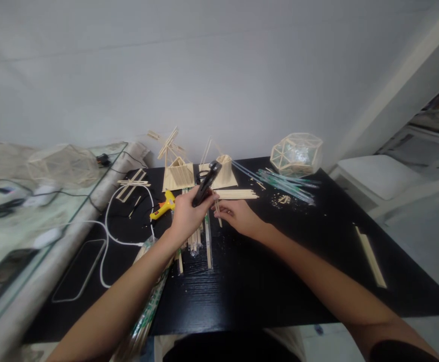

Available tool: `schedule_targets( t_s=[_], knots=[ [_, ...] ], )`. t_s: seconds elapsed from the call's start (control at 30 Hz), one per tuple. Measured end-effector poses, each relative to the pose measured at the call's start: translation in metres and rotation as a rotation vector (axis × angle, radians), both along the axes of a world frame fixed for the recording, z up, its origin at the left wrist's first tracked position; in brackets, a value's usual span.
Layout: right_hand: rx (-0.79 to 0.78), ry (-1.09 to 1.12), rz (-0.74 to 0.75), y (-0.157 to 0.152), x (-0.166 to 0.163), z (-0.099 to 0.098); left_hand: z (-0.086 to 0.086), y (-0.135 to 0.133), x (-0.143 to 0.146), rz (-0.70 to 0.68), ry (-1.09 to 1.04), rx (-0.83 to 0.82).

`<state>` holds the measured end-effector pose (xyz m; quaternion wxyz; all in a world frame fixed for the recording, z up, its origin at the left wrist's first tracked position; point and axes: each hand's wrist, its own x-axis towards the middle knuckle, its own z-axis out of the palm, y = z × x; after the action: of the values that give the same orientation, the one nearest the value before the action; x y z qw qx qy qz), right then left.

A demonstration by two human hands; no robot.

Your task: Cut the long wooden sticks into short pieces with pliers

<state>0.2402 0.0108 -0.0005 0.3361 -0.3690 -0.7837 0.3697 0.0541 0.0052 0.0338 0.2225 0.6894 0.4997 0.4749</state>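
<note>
My left hand (185,213) is closed around a black hand tool (207,184), which points up and away; its jaws cannot be made out. My right hand (242,217) pinches a thin wooden stick (218,215) just right of the tool, tilted over the table. The stick's upper part lies close against my left fingertips. A yellow glue gun (162,205) lies left of my left hand. Beneath and in front of the hands are plastic-wrapped sticks (208,246) and a row of loose sticks (238,194).
Two stick models, a windmill-like one (182,173) and a round one (225,171), stand at the back of the black table (264,281). A faceted stick frame (297,153), plastic sleeves (287,183) and a stick bundle (370,257) are rightward. A white cable (107,221) loops at left.
</note>
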Motion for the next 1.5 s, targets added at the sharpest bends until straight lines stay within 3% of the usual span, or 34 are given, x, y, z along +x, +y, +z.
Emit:
schedule_targets(
  t_s=[0.27,0.6,0.73,1.0,1.1,1.27,1.37,1.5],
  knots=[
    [0.033,-0.068,0.007,0.006,0.001,-0.008,0.005,0.002,-0.001,-0.045,-0.04,-0.04],
    [0.095,-0.079,0.07,0.011,0.007,-0.007,-0.002,0.003,-0.001,-0.155,-0.12,-0.108],
    [0.102,0.007,0.052,0.007,0.005,-0.002,-0.002,0.002,-0.003,-0.229,-0.118,-0.107],
    [0.153,0.071,-0.014,0.006,0.002,-0.008,0.003,-0.001,-0.004,-0.249,-0.087,-0.143],
    [0.159,0.062,-0.006,0.005,0.001,-0.006,0.019,-0.009,-0.011,-0.231,0.048,-0.102],
    [0.088,0.069,-0.009,0.002,0.0,0.0,0.046,-0.027,-0.031,-0.019,0.581,0.038],
    [0.082,0.081,-0.028,0.002,-0.001,0.0,0.051,-0.035,-0.039,0.094,0.895,0.07],
    [0.087,0.089,-0.033,0.002,-0.002,-0.001,0.049,-0.042,-0.038,0.137,1.079,0.099]
  ],
)
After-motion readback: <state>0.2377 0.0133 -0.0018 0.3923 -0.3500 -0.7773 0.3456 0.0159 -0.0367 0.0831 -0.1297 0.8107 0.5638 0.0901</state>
